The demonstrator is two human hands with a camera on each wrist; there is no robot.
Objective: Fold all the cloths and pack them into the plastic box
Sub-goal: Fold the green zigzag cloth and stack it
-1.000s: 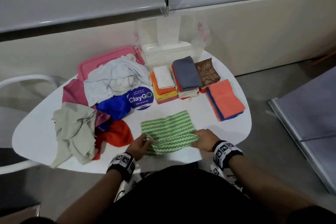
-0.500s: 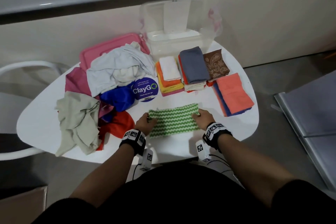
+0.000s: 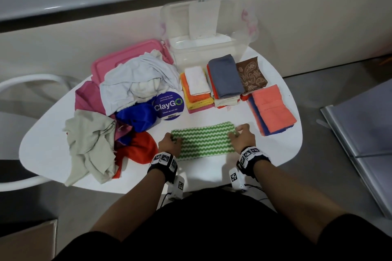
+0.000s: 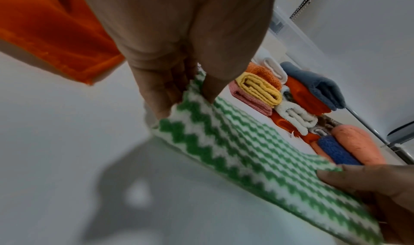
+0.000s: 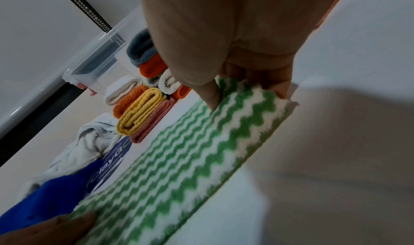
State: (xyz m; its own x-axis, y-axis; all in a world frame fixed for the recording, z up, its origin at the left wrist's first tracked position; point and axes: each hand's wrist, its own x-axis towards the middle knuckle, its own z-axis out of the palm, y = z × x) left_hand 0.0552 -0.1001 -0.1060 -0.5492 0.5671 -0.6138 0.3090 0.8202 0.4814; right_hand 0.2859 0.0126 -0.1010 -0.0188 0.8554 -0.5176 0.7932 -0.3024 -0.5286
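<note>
A green-and-white zigzag cloth lies folded into a strip near the front of the white table. My left hand pinches its left end between thumb and fingers. My right hand pinches the right end the same way. The clear plastic box stands at the table's far edge, open. Folded cloths sit in stacks in front of it: an orange and yellow stack, a grey-topped stack, a brown patterned cloth and a coral stack.
Unfolded cloths lie heaped at the left: pale blue, blue, red, beige, magenta. The pink lid lies behind them. A round ClayGo sticker is on the table. A white chair stands left.
Both hands carried the near edge of the zigzag cloth away from me and folded it over, so the cloth is now a narrower strip. The hands moved apart to its two ends.
</note>
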